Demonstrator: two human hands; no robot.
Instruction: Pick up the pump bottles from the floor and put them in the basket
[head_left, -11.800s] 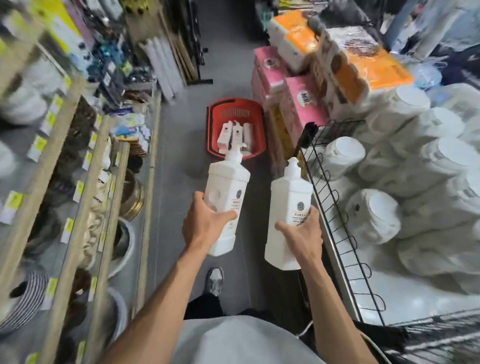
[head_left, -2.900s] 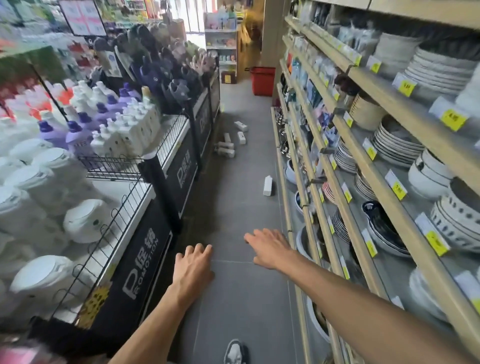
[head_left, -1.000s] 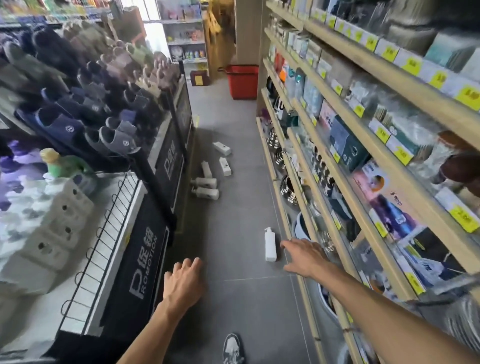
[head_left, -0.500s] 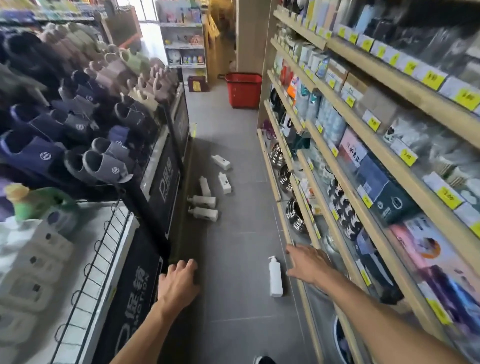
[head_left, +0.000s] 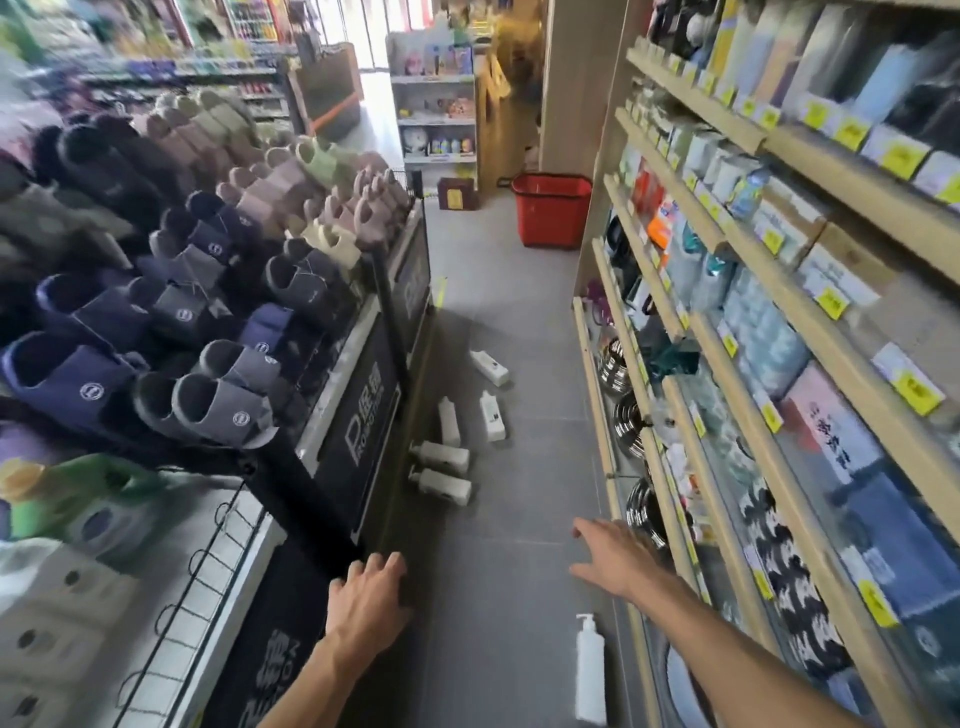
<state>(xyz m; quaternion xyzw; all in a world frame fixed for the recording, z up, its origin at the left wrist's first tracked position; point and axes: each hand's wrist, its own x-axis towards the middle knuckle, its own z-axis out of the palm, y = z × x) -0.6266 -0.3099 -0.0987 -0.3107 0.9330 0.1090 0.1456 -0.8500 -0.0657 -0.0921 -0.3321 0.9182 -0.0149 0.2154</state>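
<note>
Holding nothing in left hand (head_left: 370, 592) or right hand (head_left: 613, 556), fingers loosely spread, both far short of the red basket (head_left: 551, 208). Looking at one pump bottle (head_left: 590, 670) lying farthest from the basket, and at five more bottles (head_left: 440, 456) scattered nearer it.

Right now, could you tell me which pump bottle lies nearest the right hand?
The lone pump bottle near the right hand, beside the shelving; the other five lie farther ahead.

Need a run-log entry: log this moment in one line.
left hand open | right hand open | near bottle lying by right shelf | other bottles grouped ahead | basket at aisle end
</note>
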